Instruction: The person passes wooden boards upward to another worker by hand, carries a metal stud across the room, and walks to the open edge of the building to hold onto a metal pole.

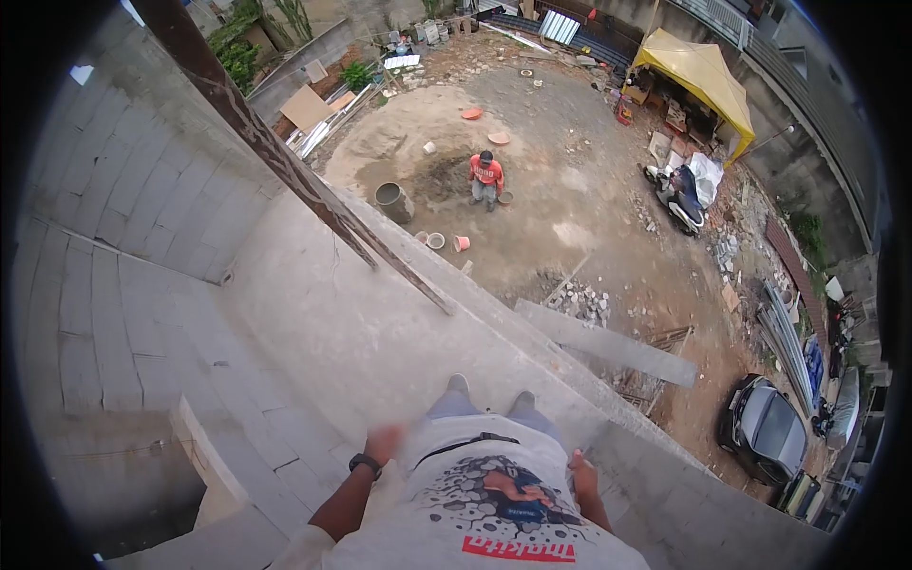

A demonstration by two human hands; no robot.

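Note:
My left hand (385, 443), smeared by motion, is beside my hip, with a dark watch (364, 463) on the wrist. Its fingers cannot be made out. On the other side, my right hand (582, 472) hangs close to my white printed shirt (503, 503), fingers curled in. Whether something small is inside that hand is hidden. My shoes (458, 384) stand on a bare concrete ledge (313, 294) high above the yard.
Grey block walls (114, 294) rise at left, with an opening low down. A rusty brown post (256, 133) leans across the ledge. Beyond the edge (570, 380) is a drop. Below, a person in a red shirt (485, 174) is near buckets (435, 241), a motorbike (680, 195) and a car (763, 427).

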